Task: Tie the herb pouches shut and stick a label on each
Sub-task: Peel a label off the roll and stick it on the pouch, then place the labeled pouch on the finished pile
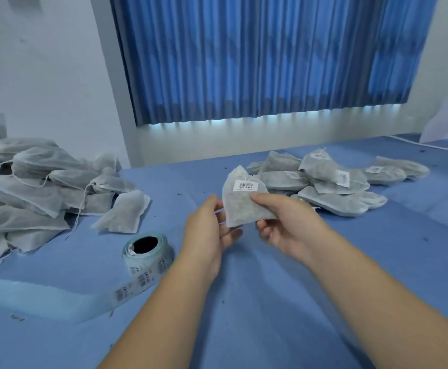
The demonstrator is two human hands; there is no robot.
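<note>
A herb pouch (240, 209) bearing a label (245, 186) is gripped by the right hand (284, 227) above the blue surface (244, 288); the left hand (206, 230) is held relaxed and open beside it.

Blue table (270, 302) — plain pouches (31, 187), labelled pouches (329, 179), label roll (148, 253)

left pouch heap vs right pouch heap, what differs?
The left heap shows no labels; the right heap has white barcode labels on several pouches. The left heap trails loose drawstrings and is larger than the right heap. Both are pale mesh pouches lying on the blue cloth.
</note>
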